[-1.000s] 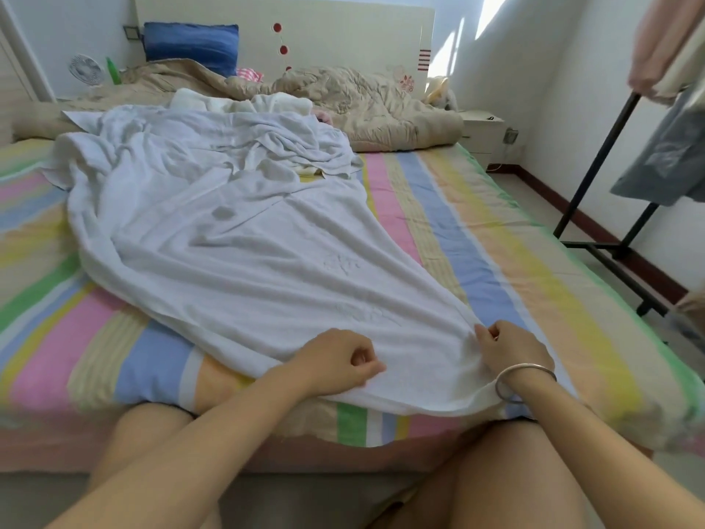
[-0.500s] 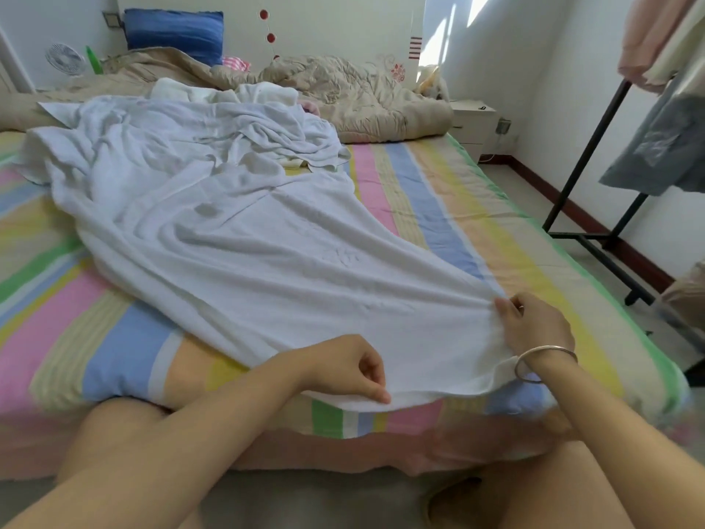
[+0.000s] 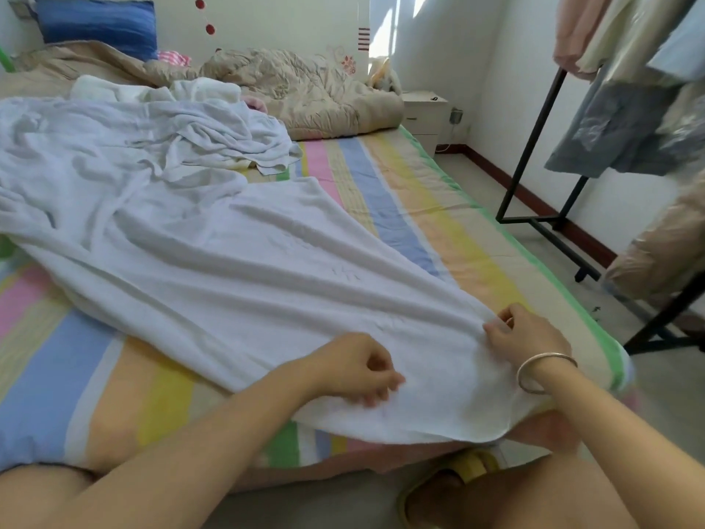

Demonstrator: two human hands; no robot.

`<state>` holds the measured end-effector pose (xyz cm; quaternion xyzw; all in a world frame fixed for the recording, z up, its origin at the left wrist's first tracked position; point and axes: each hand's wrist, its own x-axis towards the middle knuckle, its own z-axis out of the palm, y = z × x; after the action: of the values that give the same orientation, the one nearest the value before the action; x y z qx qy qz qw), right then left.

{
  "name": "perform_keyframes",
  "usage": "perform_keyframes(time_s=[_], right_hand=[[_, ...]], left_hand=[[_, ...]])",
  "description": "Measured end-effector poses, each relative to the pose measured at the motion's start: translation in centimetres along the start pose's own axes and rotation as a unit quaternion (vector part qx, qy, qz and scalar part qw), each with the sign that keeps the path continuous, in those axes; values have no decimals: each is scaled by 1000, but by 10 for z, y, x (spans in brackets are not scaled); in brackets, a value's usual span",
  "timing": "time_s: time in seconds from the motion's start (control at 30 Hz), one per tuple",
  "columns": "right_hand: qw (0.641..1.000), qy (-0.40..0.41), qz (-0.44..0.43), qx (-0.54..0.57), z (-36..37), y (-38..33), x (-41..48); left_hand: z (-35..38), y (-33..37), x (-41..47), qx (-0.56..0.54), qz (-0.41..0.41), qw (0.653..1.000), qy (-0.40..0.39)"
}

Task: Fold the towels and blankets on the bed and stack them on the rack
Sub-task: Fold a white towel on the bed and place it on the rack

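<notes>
A white towel [image 3: 248,269] is spread across the striped bed [image 3: 477,238], its hem draped over the near edge; cloth is pinched by the right hand [image 3: 526,337] near the near right corner; the left hand [image 3: 358,368] is laid curled on the hem, grip unclear; the bed's right edge is seen uncovered.

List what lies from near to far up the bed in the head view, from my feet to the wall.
Yellow slipper → spread white towel, with the right hand pinching its near end → crumpled white towels → beige quilt → blue pillow → headboard.
</notes>
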<state>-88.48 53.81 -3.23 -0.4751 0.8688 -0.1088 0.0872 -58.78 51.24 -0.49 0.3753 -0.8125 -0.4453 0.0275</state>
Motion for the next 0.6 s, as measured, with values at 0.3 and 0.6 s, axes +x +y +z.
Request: perform_keyframes(time_s=[0.3, 0.6], right_hand=[[987, -126, -67, 71, 18, -139, 93], [925, -235, 50, 293, 60, -268, 211]], left_hand=[[-132, -69, 74, 105, -118, 932, 326], [-224, -146, 163, 156, -168, 895, 383]])
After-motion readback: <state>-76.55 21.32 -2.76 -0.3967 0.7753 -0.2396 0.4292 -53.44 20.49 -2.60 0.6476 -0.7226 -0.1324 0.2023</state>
